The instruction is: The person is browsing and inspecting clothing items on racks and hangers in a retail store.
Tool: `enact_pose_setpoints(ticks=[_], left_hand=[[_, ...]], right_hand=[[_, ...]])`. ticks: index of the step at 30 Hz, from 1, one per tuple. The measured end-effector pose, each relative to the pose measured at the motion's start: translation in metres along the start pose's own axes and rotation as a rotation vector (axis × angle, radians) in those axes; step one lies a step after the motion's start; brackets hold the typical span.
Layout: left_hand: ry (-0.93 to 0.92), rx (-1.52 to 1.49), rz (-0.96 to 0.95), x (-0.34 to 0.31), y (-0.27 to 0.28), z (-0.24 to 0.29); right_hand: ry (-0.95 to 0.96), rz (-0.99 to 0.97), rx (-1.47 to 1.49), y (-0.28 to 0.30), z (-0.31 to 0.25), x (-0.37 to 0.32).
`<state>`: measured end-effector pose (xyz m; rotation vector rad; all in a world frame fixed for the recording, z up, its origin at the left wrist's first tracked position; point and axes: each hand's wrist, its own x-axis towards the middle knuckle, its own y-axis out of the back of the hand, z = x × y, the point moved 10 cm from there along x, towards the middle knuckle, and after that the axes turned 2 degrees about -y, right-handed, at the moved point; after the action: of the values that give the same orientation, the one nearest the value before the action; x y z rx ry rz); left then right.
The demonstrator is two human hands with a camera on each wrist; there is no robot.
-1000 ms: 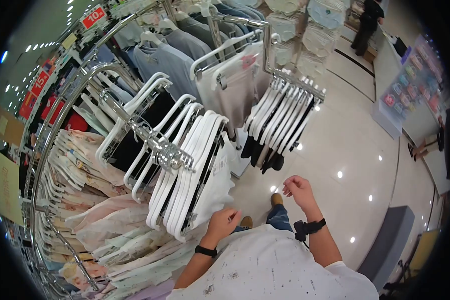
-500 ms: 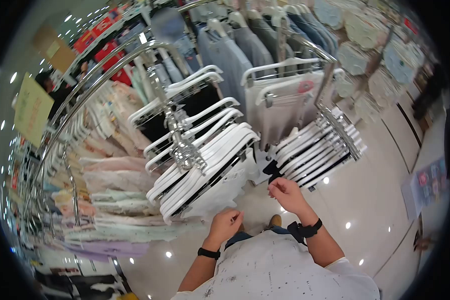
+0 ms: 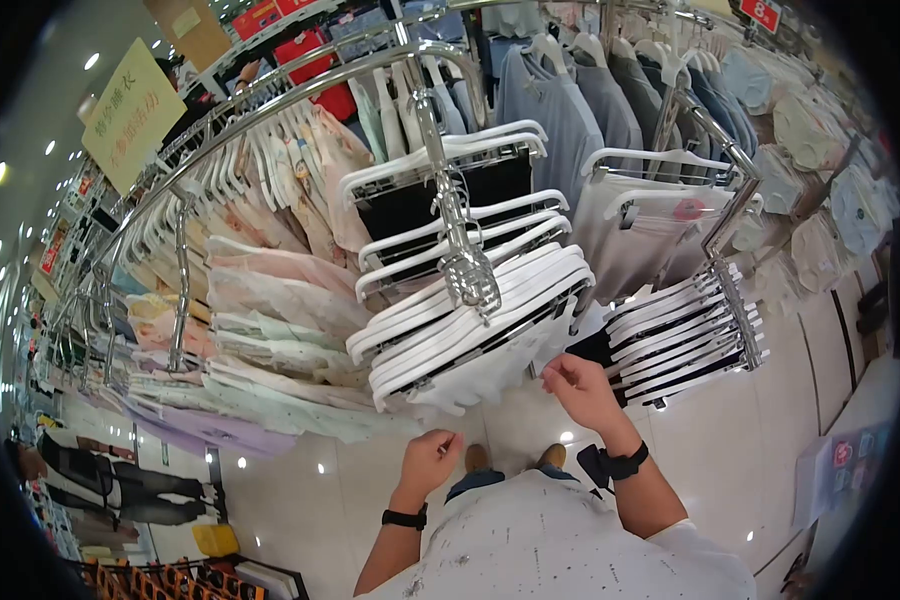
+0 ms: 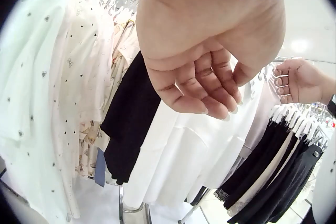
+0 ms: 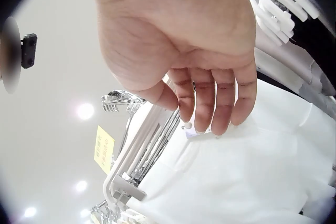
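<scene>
Both hands hang in front of the body, fingers loosely curled and holding nothing. The left hand (image 3: 431, 460) is below a row of white hangers (image 3: 480, 315) carrying white garments (image 3: 495, 368). To the right of those garments, the right hand (image 3: 580, 388) is beside a second group of white hangers (image 3: 680, 330) with dark clothes. In the left wrist view, the left hand (image 4: 205, 71) appears in front of white garments (image 4: 184, 150) and a black one (image 4: 134, 124). White cloth (image 5: 252, 150) lies behind the right hand (image 5: 205, 77) in the right wrist view; contact cannot be told.
A curved chrome rail (image 3: 270, 95) holds pastel clothes (image 3: 280, 270) on the left. Blue and grey tops (image 3: 545, 100) hang behind. A yellow sign (image 3: 133, 115) stands upper left. A person (image 3: 120, 480) is at the lower left. Packaged garments (image 3: 820, 250) hang at right.
The head view has swung to the left, so the racks appear further right and a person shows at lower left. Both hands remain loosely curled and empty.
</scene>
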<state>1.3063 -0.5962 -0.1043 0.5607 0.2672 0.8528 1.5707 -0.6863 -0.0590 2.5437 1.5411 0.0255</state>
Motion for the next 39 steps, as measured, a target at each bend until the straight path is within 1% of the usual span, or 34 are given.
enact_pose_setpoints(ticks=[2, 4, 7, 10, 12, 14, 16, 18, 19, 21, 22, 24, 25, 26, 27, 28, 29, 31, 32, 34, 36, 39], left_hand=[[-0.050, 0.004, -0.008, 0.010, 0.011, 0.000], [-0.095, 0.008, -0.023, 0.016, 0.020, 0.000], [-0.148, 0.012, -0.021, 0.026, 0.035, -0.006], [-0.135, -0.017, -0.035, 0.030, 0.043, -0.033], [-0.012, -0.070, -0.105, 0.031, 0.041, -0.063], [0.010, -0.108, -0.113, 0.035, 0.049, -0.068], [0.030, -0.144, -0.120, 0.041, 0.058, -0.064], [0.031, -0.227, -0.052, 0.046, 0.076, -0.050], [0.033, -0.229, -0.047, 0.049, 0.077, -0.053], [0.043, -0.431, 0.025, 0.053, 0.081, -0.062], [0.044, -0.432, 0.035, 0.054, 0.082, -0.060], [0.048, -0.533, 0.034, 0.052, 0.084, -0.057], [0.054, -0.535, 0.042, 0.049, 0.084, -0.061], [0.048, -0.469, 0.019, 0.047, 0.080, -0.065], [0.041, -0.404, -0.002, 0.045, 0.077, -0.068], [0.041, -0.407, 0.009, 0.042, 0.076, -0.066], [0.068, -0.405, 0.032, 0.039, 0.078, -0.065], [0.091, -0.401, 0.060, 0.034, 0.080, -0.061], [0.106, -0.391, 0.052, 0.032, 0.079, -0.060], [0.123, -0.382, 0.057, 0.028, 0.078, -0.064], [0.051, -0.376, 0.039, 0.025, 0.076, -0.066], [0.053, -0.353, 0.033, 0.024, 0.077, -0.066]], right_hand=[[0.002, 0.036, -0.006, -0.004, -0.010, 0.001], [-0.053, 0.012, -0.033, -0.015, -0.012, 0.001], [-0.016, 0.065, -0.051, -0.022, -0.024, 0.001], [0.009, 0.124, -0.138, -0.027, -0.041, -0.001], [0.029, 0.146, -0.167, -0.029, -0.053, -0.001], [0.052, 0.163, -0.191, -0.032, -0.067, 0.001], [0.146, 0.207, -0.170, -0.031, -0.087, 0.000], [0.152, 0.221, -0.175, -0.028, -0.091, 0.001], [0.160, 0.224, -0.178, -0.028, -0.092, 0.002], [0.166, 0.233, -0.174, -0.027, -0.091, 0.002], [0.172, 0.249, -0.166, -0.026, -0.091, 0.003], [0.199, 0.261, -0.162, -0.028, -0.102, 0.006], [0.219, 0.283, -0.161, -0.026, -0.109, 0.006], [0.221, 0.274, -0.166, -0.028, -0.114, 0.008], [0.277, 0.311, -0.217, -0.028, -0.124, 0.009], [0.336, 0.350, -0.265, -0.028, -0.134, 0.010], [0.344, 0.343, -0.264, -0.031, -0.138, 0.014], [0.337, 0.400, -0.340, -0.032, -0.143, 0.018], [0.345, 0.394, -0.339, -0.034, -0.143, 0.021], [0.261, 0.352, -0.385, -0.041, -0.130, 0.029], [0.301, 0.364, -0.367, -0.046, -0.135, 0.031], [0.187, 0.364, -0.210, -0.041, -0.125, 0.037]])
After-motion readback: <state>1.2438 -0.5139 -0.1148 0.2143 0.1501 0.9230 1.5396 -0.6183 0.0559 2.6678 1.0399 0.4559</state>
